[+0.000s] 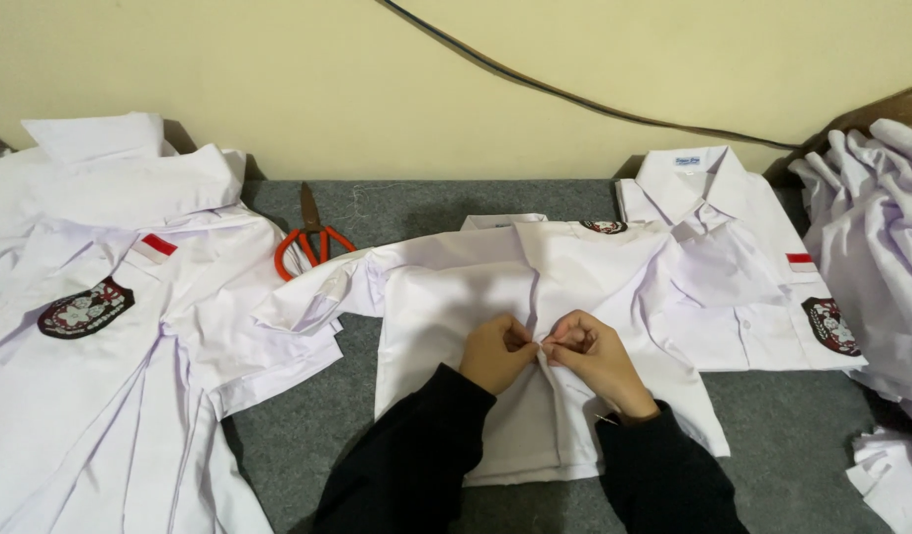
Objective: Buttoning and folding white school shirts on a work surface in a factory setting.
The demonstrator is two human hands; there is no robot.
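We work front placket of white shirt (456, 297) mid-table; left hand (495, 351) and right hand (594, 354) fingertips pinching placket fabric at mid-height. Lower placket not yet reached. Folded shirt (742, 267) at right, unfolded pile (100, 326) at left.

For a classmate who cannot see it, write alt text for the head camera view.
Two hands, left hand and right hand, pinch the front of a white shirt on a grey table. Orange-handled scissors and more white shirts lie around.
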